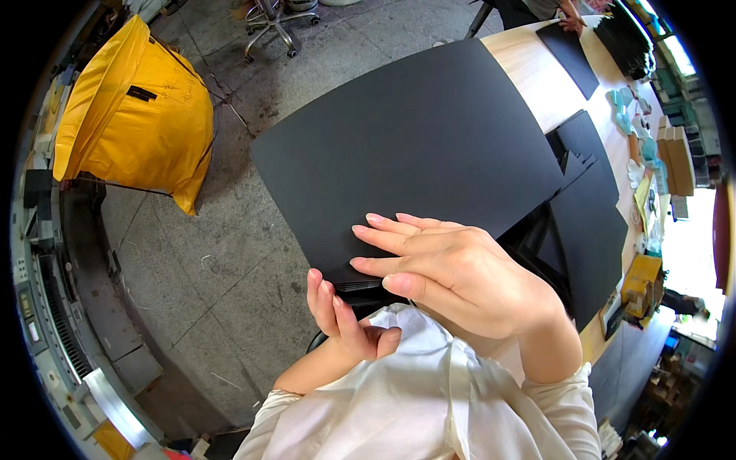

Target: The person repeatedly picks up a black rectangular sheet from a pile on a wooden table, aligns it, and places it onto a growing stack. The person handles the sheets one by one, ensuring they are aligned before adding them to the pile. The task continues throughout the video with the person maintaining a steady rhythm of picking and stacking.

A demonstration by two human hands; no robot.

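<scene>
A large black sheet (406,138), like card or board, lies in front of me at the edge of the table. Several layered edges show at its near left corner, so it lies on a stack. My right hand (468,268) rests palm down on its near part, fingers spread and pointing left, with the thumb by the near edge. Beside that near left corner is my left hand (345,322), fingers raised and slightly bent, thumb apart. It appears to hold nothing; whether its fingers touch the stack's edge, I cannot tell.
More black sheets (586,238) lie at right on the pale wooden table (525,73). At the far right, another person's hand (571,19) touches a black sheet (567,57). A yellow bag (146,115) stands at left on the grey floor; a wheeled chair base (274,34) is beyond.
</scene>
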